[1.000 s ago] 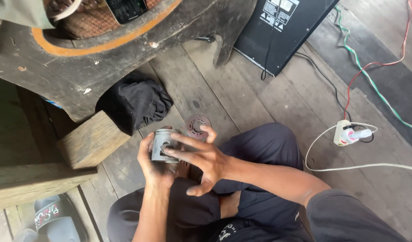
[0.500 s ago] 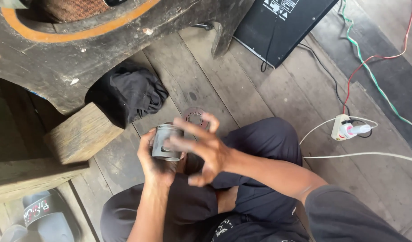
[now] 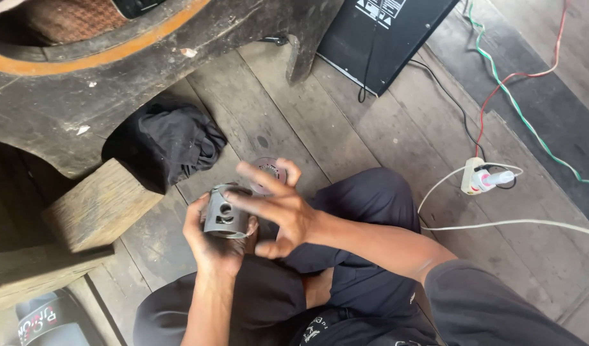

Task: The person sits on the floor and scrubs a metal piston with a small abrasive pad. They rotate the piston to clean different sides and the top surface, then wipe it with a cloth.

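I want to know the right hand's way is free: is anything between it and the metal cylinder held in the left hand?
Nothing visible. The left hand grips the metal cylinder, and the right hand has its fingers already against it.

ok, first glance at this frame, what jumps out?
At centre, the left hand grips a short grey metal cylinder with side holes, while the right hand spreads its fingers over it. A crumpled black cloth lies on the plank floor at upper left, and a white power strip with cables lies at right.
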